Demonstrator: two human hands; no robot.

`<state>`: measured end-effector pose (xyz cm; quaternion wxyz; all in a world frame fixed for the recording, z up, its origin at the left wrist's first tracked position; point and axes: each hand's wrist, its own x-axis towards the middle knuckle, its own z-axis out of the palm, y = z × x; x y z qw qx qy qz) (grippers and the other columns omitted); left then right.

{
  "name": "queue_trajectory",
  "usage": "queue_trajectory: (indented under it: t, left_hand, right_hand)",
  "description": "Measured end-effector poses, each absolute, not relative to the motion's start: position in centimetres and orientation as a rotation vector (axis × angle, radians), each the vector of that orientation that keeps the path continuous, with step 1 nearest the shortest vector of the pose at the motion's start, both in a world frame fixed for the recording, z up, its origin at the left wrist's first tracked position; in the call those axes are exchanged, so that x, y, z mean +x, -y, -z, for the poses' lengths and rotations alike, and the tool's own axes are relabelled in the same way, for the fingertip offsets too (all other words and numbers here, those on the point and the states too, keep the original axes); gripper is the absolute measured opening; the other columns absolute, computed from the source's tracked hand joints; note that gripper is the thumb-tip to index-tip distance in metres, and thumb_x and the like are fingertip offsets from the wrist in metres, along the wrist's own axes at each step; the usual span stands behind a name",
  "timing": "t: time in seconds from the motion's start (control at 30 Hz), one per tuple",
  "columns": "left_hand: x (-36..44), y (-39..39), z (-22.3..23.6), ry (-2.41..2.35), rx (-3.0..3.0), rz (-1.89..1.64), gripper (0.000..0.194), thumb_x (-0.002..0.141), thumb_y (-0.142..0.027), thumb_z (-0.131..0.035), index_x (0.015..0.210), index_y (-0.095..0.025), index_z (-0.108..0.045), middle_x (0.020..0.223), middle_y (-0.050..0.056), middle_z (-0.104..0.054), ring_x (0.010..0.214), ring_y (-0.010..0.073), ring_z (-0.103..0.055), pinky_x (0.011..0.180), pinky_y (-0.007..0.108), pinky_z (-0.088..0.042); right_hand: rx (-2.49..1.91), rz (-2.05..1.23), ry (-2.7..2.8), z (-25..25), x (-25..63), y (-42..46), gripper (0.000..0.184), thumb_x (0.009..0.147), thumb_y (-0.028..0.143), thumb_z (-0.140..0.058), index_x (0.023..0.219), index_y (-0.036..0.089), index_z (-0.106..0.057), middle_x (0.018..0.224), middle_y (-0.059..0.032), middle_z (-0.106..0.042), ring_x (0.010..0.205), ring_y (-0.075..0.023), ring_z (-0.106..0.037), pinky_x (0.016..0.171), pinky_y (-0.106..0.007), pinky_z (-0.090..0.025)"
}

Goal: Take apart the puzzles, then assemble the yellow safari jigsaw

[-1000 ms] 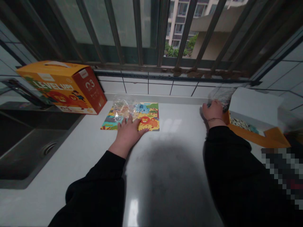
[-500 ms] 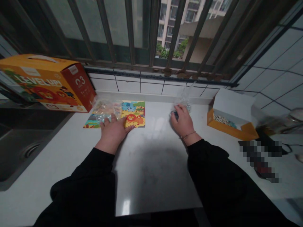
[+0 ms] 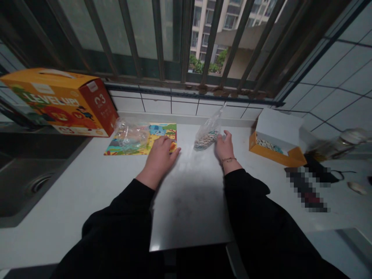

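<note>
Plastic bag of pieces (image 3: 205, 136) lies just beside the right hand (image 3: 225, 149), fingers spread.

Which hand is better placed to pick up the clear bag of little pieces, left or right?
Probably the right hand: it sits right beside the clear plastic bag and is free. The left hand lies flat on the jungle puzzle board, farther away.

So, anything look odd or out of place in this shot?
Yes, a pixelated patch on the countertop, right of the open orange box, hides whatever lies there. Also, a crumpled clear plastic bag lies on the jungle puzzle board, covering part of it.
</note>
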<state>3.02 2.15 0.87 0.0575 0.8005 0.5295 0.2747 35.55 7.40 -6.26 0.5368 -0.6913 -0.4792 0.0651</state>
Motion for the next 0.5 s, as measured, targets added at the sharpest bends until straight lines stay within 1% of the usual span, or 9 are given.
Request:
queue_trajectory:
  t: [0.07,0.1,0.2,0.3,0.37,0.43,0.5]
  left_hand:
    - [4.4,-1.5,0.0,-1.436,2.416,-0.871,0.042,0.106,-0.041,-0.067,0.142,-0.018,-0.069,0.147,0.017,-0.068,0.144,0.0340,-0.060,0.129,0.051,-0.046]
    - [5.1,-1.2,0.4,-1.385,2.394,-0.879,0.044,0.107,-0.042,-0.067,0.143,-0.018,-0.068,0.149,0.018,-0.068,0.146,0.0341,-0.060,0.130,0.052,-0.045]
    - [6.5,-0.5,1.5,-1.330,2.296,-0.866,0.051,0.107,-0.044,-0.068,0.151,-0.018,-0.062,0.153,0.019,-0.068,0.148,0.0349,-0.062,0.131,0.055,-0.045]
    - [6.9,-0.5,2.2,-1.388,2.166,-0.891,0.069,0.104,-0.046,-0.073,0.163,-0.016,-0.052,0.165,0.023,-0.060,0.153,0.0372,-0.059,0.130,0.057,-0.047]
    - [6.6,-0.9,2.2,-1.418,2.076,-0.924,0.079,0.102,-0.048,-0.076,0.167,-0.014,-0.047,0.168,0.026,-0.058,0.153,0.0380,-0.061,0.127,0.056,-0.050]
    - [6.2,-1.2,2.0,-1.416,2.012,-0.938,0.081,0.100,-0.048,-0.079,0.165,-0.013,-0.049,0.164,0.026,-0.061,0.148,0.0376,-0.065,0.124,0.055,-0.053]
    - [5.7,-1.4,1.8,-1.396,2.027,-0.917,0.075,0.098,-0.048,-0.082,0.160,-0.016,-0.055,0.158,0.024,-0.068,0.143,0.0365,-0.069,0.120,0.055,-0.056]
  right_hand:
    - [-1.643,-0.261,1.193,6.4,36.6,-8.3,0.062,0.103,0.057,-0.051,0.151,0.017,-0.054,0.157,-0.0265,-0.064,0.148,-0.0339,-0.060,0.128,-0.058,-0.045]
    - [-1.634,-0.306,1.214,6.3,36.9,-8.6,0.064,0.103,0.058,-0.051,0.152,0.017,-0.054,0.155,-0.0263,-0.066,0.147,-0.0339,-0.062,0.127,-0.057,-0.046]
    - [-1.557,-0.387,1.310,5.8,36.9,-8.4,0.066,0.099,0.060,-0.058,0.150,0.018,-0.059,0.137,-0.0208,-0.078,0.130,-0.0332,-0.072,0.120,-0.056,-0.053]
    - [-1.386,-0.507,1.456,5.3,35.5,-7.3,0.054,0.094,0.060,-0.067,0.133,0.022,-0.069,0.119,-0.0119,-0.083,0.109,-0.0293,-0.077,0.109,-0.052,-0.060]
    - [-1.273,-0.638,1.523,5.0,34.3,-6.5,0.044,0.093,0.059,-0.069,0.118,0.023,-0.072,0.108,-0.0086,-0.083,0.099,-0.0267,-0.077,0.101,-0.048,-0.063]
    - [-1.214,-0.722,1.561,4.7,33.3,-5.9,0.040,0.094,0.059,-0.070,0.111,0.023,-0.073,0.104,-0.0080,-0.082,0.097,-0.0258,-0.077,0.098,-0.047,-0.063]
    - [-1.225,-0.665,1.579,4.3,32.7,-5.5,0.038,0.095,0.057,-0.071,0.113,0.023,-0.073,0.113,-0.0097,-0.082,0.106,-0.0270,-0.076,0.103,-0.049,-0.062]
